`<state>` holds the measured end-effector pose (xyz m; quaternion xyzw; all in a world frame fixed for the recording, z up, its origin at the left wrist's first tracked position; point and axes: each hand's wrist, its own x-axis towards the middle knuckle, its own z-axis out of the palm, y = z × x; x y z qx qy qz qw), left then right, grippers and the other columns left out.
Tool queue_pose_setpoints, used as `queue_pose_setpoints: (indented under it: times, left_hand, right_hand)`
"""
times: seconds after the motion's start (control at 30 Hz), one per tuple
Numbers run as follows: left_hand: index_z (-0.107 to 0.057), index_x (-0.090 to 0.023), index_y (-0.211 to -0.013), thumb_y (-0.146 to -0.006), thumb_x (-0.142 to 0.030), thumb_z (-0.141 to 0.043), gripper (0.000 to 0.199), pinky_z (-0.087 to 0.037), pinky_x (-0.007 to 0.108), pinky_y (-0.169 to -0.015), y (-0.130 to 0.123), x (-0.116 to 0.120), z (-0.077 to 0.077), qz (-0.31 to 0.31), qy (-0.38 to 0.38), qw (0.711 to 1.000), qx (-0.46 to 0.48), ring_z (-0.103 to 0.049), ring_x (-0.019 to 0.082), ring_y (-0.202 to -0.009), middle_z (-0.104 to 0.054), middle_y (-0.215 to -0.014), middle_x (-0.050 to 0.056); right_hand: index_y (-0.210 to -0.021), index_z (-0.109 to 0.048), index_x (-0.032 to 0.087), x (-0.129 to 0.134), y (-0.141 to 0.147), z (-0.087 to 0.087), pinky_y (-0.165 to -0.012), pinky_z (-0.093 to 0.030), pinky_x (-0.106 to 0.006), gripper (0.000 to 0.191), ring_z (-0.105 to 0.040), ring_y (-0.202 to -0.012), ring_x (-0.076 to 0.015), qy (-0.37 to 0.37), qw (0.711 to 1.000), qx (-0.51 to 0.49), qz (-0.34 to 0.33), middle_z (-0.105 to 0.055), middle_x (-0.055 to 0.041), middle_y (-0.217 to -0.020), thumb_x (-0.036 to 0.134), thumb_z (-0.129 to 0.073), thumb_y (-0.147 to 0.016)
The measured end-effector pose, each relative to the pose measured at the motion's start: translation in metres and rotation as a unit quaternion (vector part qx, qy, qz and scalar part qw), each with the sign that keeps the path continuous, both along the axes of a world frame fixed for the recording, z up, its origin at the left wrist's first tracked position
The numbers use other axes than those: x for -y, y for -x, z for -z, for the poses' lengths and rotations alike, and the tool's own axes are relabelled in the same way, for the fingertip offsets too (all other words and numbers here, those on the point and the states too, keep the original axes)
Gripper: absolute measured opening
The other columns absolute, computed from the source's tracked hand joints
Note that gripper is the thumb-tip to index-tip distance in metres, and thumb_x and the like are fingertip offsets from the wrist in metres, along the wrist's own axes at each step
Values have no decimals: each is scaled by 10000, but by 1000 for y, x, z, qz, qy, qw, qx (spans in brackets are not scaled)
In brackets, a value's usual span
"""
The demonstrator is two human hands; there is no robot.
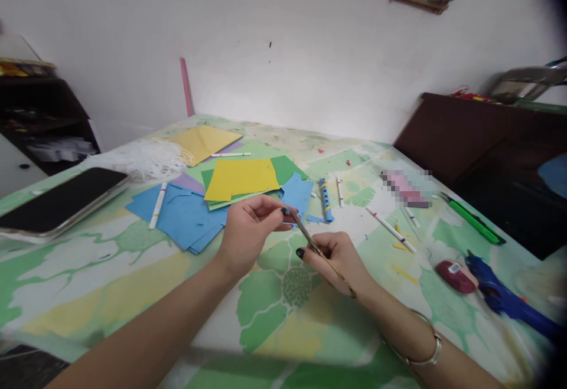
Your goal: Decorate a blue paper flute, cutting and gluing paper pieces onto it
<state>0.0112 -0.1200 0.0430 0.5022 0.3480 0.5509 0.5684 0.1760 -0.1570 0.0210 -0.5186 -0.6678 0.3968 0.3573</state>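
My left hand [250, 226] is closed, with thumb and fingers pinching a small scrap of blue paper [287, 212] mostly hidden by the fingertips. My right hand [339, 259] is wrapped round a pair of scissors [305, 232], whose blades point up and left to the scrap. Just beyond the hands lie a torn blue sheet [297, 193] and a rolled blue paper tube [325, 200] with dark spots and yellow bands at its ends. Behind my left hand, a yellow sheet [241, 179] rests on green paper [287, 166], next to more blue sheets [186, 221].
A phone [62, 200] and white string [150, 159] lie left. White pens [158, 206] are scattered about. On the right are a green cutter [473, 221], a dark red bundle [456, 275] and a blue glue gun [500, 294]. A wall bounds the table's back.
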Motion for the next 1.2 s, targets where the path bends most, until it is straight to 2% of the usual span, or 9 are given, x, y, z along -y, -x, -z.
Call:
queue_pose_setpoints:
  times: [1.2]
  left_hand:
    - [-629, -123, -748, -743, -211, -637, 89, -572, 236, -655, 3, -1, 2, 9, 1, 1000, -11, -696, 172, -747, -725, -790, 63]
  right_hand:
    - [-485, -321, 191, -1, -1, -4, -417, -141, -222, 383, -199, -460, -63, 5, 1000, 28, 10, -237, 57, -463, 381, -564, -712]
